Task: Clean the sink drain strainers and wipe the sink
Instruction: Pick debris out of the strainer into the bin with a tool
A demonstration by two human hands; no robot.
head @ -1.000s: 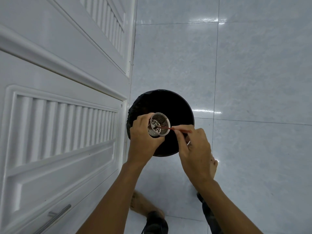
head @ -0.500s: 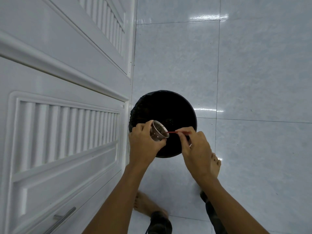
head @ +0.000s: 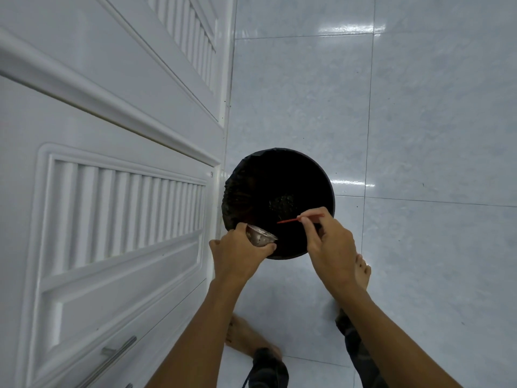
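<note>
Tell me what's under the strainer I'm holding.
The open black bin sits under the strainer, with a speckled clump of scraps inside. The left hand covers the bin's near rim.

Bright even overhead light, glare streaks on glossy floor tiles (head: 349, 29), bin interior (head: 279, 191) near-black, wide-angle edge bending

Left hand (head: 237, 256) covers most of the strainer (head: 261, 237), so its inside doesn't show. The back end of the red stick (head: 291, 219) disappears into the right hand (head: 330, 242). Stuff in the black bin (head: 331, 191) is too dark to make out, and the door handle (head: 112, 357) runs off the bottom edge.
</note>
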